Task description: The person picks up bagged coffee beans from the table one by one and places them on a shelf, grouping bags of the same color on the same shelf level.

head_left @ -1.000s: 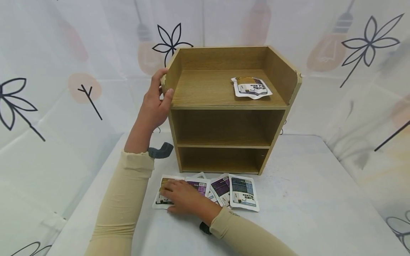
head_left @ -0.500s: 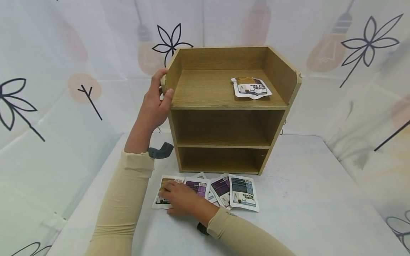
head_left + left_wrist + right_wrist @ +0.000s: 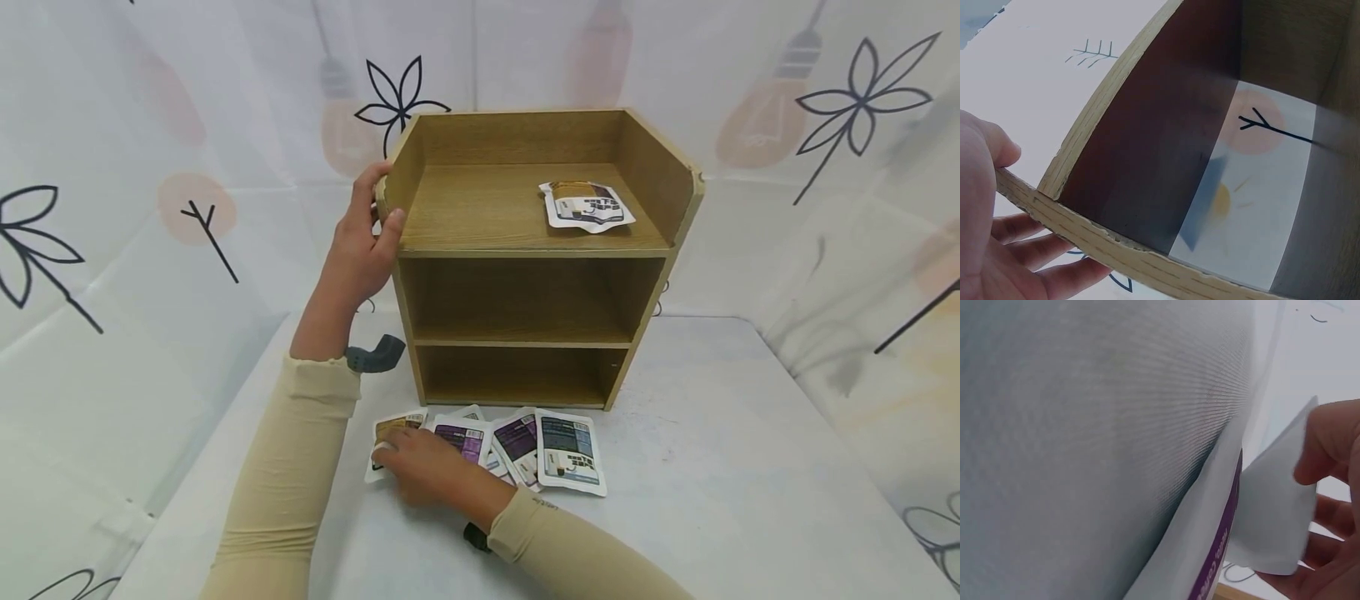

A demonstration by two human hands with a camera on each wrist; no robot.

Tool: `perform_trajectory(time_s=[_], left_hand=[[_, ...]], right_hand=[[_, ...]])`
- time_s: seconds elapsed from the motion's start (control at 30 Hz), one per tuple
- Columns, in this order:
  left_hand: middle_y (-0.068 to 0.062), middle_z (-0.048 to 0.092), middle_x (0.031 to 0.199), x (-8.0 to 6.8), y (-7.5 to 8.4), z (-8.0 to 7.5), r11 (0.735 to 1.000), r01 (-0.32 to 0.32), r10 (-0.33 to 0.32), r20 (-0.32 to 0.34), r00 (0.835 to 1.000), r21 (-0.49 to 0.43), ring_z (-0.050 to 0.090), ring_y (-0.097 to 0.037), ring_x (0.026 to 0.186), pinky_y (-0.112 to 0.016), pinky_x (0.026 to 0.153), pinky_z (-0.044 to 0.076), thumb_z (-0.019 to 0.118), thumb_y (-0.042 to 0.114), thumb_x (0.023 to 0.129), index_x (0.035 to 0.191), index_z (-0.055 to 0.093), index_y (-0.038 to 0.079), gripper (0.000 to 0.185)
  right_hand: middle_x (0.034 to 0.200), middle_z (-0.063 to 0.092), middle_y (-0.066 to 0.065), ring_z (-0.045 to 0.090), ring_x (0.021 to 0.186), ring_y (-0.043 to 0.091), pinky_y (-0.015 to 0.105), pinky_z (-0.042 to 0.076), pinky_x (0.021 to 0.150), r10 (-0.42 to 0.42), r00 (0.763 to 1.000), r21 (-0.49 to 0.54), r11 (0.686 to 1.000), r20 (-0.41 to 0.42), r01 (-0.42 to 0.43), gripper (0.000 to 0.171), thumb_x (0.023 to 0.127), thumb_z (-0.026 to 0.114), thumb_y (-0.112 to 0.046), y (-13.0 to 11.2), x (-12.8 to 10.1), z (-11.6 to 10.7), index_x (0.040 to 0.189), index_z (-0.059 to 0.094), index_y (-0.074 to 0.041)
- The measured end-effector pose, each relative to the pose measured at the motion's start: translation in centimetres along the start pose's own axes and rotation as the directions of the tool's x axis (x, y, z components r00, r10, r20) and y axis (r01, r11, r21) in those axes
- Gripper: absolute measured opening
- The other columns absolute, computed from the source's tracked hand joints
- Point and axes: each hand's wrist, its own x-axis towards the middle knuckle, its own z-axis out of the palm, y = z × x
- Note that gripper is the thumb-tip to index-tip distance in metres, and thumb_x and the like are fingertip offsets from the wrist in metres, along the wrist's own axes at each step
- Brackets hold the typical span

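My left hand grips the upper left side panel of a small wooden shelf unit. In the left wrist view the thumb lies on one face of the panel edge and the fingers on the other. Down on the table, my right hand pinches a white pouch with a brown-gold label. The right wrist view shows the pouch's plain back tilted up between thumb and fingers. Beside it lies a purple-labelled pouch, partly behind the hand.
Another purple pouch and a blue-labelled pouch lie to the right, overlapping, before the unit. One more brown-gold pouch rests on its top shelf. A white table and a patterned curtain surround everything.
My right hand's fingers have closed on the brown-gold pouch, and its near edge has tilted up from the table. The left hand keeps its grip on the shelf unit.
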Motion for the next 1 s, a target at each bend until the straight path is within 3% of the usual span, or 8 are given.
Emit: perform_trajectory(time_s=[0.17, 0.4, 0.67, 1.0], left_hand=[[-0.003, 0.034, 0.153, 0.0, 0.0, 0.0, 1.0, 0.001, -0.001, 0.002, 1.0, -0.002, 0.043, -0.025, 0.136, -0.052, 0.099, 0.047, 0.037, 0.036, 0.1, 0.146, 0.017, 0.044, 0.05], [-0.005, 0.035, 0.152, -0.1, 0.0, 0.0, 1.0, -0.004, 0.004, -0.002, 1.0, -0.004, 0.044, -0.025, 0.135, -0.052, 0.098, 0.048, 0.038, 0.035, 0.101, 0.146, 0.017, 0.042, 0.05], [-0.004, 0.034, 0.153, -0.1, 0.2, -0.1, 1.0, 0.003, -0.003, -0.001, 1.0, 0.007, 0.044, -0.025, 0.136, -0.052, 0.099, 0.047, 0.036, 0.036, 0.1, 0.146, 0.016, 0.043, 0.05], [-0.006, 0.034, 0.152, -0.1, 0.1, -0.1, 1.0, -0.005, 0.005, -0.001, 1.0, 0.002, 0.043, -0.026, 0.136, -0.053, 0.1, 0.047, 0.037, 0.035, 0.101, 0.146, 0.017, 0.042, 0.05]], right_hand=[[0.123, 0.063, 0.0, 0.061, 0.114, 0.014, 0.027, 0.048, 0.098, -0.028, 0.994, 0.002, 1.0, -0.107, 0.029, 0.034, 0.084, 0.064, -0.019, 0.2, -0.1, 0.0, 0.117, 0.063, -0.022], [0.121, 0.064, -0.001, 0.061, 0.114, 0.013, 0.026, 0.048, 0.098, -0.034, 0.987, -0.015, 0.999, -0.16, 0.032, 0.028, 0.088, 0.064, -0.018, 0.5, -0.4, -0.5, 0.116, 0.065, -0.02], [0.103, 0.067, -0.005, 0.065, 0.1, 0.01, 0.023, 0.052, 0.088, -0.056, 0.958, -0.108, 0.994, -0.282, 0.027, 0.016, 0.087, 0.067, -0.015, 1.1, -0.7, -1.3, 0.101, 0.07, -0.021], [0.096, 0.065, -0.005, 0.063, 0.094, 0.01, 0.022, 0.051, 0.087, -0.068, 0.915, -0.086, 0.996, -0.397, 0.037, 0.012, 0.086, 0.066, -0.009, 1.9, -1.5, -1.7, 0.093, 0.068, -0.018]])
